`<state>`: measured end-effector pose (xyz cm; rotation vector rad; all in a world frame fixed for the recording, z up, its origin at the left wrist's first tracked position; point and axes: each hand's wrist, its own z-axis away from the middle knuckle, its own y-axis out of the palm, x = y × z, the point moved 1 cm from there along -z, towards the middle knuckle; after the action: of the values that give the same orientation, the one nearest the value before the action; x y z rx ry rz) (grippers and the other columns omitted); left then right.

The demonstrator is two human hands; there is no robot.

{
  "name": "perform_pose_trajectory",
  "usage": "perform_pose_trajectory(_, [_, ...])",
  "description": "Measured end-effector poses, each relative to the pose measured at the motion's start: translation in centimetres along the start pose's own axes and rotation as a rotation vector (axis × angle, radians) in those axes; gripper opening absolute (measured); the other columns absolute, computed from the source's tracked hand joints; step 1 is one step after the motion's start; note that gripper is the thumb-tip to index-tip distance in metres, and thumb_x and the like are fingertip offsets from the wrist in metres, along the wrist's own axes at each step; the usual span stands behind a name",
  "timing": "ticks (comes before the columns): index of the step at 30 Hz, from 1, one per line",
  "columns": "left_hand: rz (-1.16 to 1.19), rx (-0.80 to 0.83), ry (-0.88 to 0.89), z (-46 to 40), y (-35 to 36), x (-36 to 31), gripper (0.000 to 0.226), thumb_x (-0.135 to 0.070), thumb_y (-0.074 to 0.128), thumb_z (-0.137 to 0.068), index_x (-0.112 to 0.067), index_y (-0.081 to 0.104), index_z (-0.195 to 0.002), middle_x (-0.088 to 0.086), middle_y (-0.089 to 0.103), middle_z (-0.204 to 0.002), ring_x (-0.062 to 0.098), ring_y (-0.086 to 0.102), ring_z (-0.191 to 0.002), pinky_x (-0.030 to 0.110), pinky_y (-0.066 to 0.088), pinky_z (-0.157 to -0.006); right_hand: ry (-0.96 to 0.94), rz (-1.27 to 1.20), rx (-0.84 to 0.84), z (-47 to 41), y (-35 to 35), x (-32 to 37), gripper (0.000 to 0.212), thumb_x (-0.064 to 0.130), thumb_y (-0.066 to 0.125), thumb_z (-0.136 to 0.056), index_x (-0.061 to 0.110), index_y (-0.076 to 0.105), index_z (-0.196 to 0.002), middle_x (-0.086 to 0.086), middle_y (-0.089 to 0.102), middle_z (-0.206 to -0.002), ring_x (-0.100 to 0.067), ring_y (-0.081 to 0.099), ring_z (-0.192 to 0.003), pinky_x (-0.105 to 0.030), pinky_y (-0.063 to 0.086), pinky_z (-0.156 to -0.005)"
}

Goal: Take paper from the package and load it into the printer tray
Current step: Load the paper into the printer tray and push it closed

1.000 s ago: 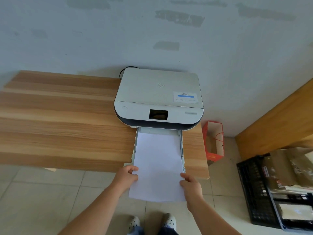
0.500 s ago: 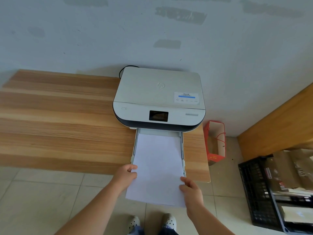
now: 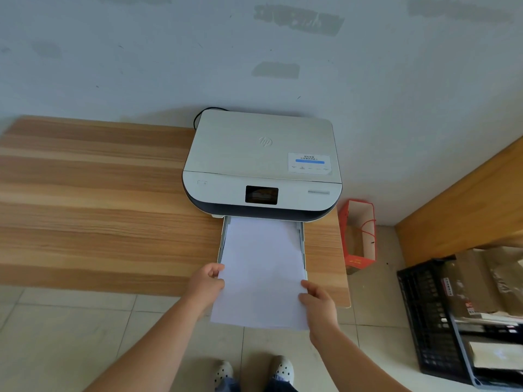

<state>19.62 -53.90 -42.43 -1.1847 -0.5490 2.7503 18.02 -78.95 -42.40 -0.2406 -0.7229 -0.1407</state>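
Observation:
A white printer (image 3: 263,157) stands at the right end of a wooden table (image 3: 93,210), against the wall. Its grey paper tray (image 3: 222,244) is pulled out toward me. A stack of white paper (image 3: 261,267) lies partly in the tray, its near end sticking out past the table edge. My left hand (image 3: 205,285) grips the paper's left edge. My right hand (image 3: 318,305) grips its right edge near the front corner. The paper package is not in view.
A red paper bag (image 3: 358,236) stands on the floor right of the table. A black crate (image 3: 430,315) with boxes and papers sits at the lower right. A wooden panel (image 3: 467,199) leans at the right. My feet (image 3: 254,369) are on the tiled floor.
The paper's near end has swung a little to the left and my hands have shifted with it. The camera view has tilted slightly.

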Motion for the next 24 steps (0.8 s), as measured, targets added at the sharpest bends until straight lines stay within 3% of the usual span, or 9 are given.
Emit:
perform_pose_trajectory(5, [-0.021,-0.075,-0.004,-1.2,0.4,-1.5,0.047,0.008,0.047,-0.082,-0.014,0.058,-0.121,0.006,0.055,-0.134,0.021,0.052,-0.119,0.026,0.045,-0.065,-0.008,0.008,-0.013,-1.3,0.8,1.3,0.032,0.001,0.052,-0.088,0.023,0.065,-0.108,-0.003,0.065,-0.104,-0.027,0.063,-0.089,-0.041,0.055,-0.08])
perform_pose_trajectory(8, [-0.014,-0.107,0.009,-1.8,0.8,-2.4,0.044,0.01,0.047,-0.082,-0.011,0.059,-0.12,0.009,0.056,-0.132,0.022,0.052,-0.12,0.027,0.042,-0.073,-0.02,0.036,-0.032,-2.2,1.4,2.1,0.034,0.002,0.052,-0.089,0.023,0.065,-0.112,-0.002,0.062,-0.111,-0.022,0.062,-0.085,-0.039,0.055,-0.081])
perform_pose_trajectory(11, [-0.006,-0.131,0.03,-2.4,0.7,-3.2,0.043,0.01,0.047,-0.082,-0.012,0.059,-0.118,0.009,0.057,-0.13,0.017,0.052,-0.107,0.027,0.043,-0.075,-0.015,0.051,-0.035,-3.3,2.0,3.2,0.034,0.002,0.051,-0.089,0.023,0.066,-0.111,-0.002,0.062,-0.112,-0.02,0.059,-0.077,-0.035,0.054,-0.073])
perform_pose_trajectory(13, [0.003,-0.124,0.053,-2.8,0.7,-3.6,0.044,0.009,0.046,-0.083,-0.013,0.059,-0.118,0.007,0.056,-0.13,0.013,0.049,-0.104,0.022,0.041,-0.064,-0.019,0.064,-0.039,-4.0,2.3,4.1,0.034,0.001,0.05,-0.09,0.021,0.066,-0.113,-0.002,0.063,-0.108,-0.018,0.056,-0.072,-0.03,0.051,-0.065])
perform_pose_trajectory(17, [-0.037,-0.103,0.09,-3.7,0.5,-4.5,0.046,0.008,0.043,-0.086,-0.017,0.057,-0.123,0.002,0.053,-0.129,0.009,0.052,-0.09,0.017,0.036,-0.056,0.014,0.087,-0.042,-5.6,3.0,5.5,0.034,0.002,0.049,-0.092,0.021,0.066,-0.115,0.0,0.061,-0.084,-0.018,0.054,-0.07,-0.034,0.052,-0.069])
perform_pose_trajectory(19, [-0.055,-0.096,0.096,-4.4,0.4,-4.8,0.047,0.007,0.042,-0.087,-0.017,0.056,-0.126,0.0,0.052,-0.129,0.003,0.05,-0.08,0.017,0.037,-0.057,0.032,0.083,-0.043,-6.1,3.2,6.1,0.034,0.003,0.049,-0.093,0.021,0.066,-0.115,0.0,0.058,-0.076,-0.017,0.051,-0.065,-0.031,0.048,-0.064])
perform_pose_trajectory(24, [-0.069,-0.106,0.114,-5.4,0.4,-5.0,0.047,0.006,0.043,-0.088,-0.018,0.055,-0.127,0.002,0.054,-0.132,0.012,0.047,-0.107,0.027,0.04,-0.08,0.037,0.11,-0.021,-6.8,3.5,6.8,0.035,0.004,0.047,-0.095,0.021,0.064,-0.12,0.0,0.057,-0.075,-0.018,0.053,-0.065,-0.029,0.047,-0.065])
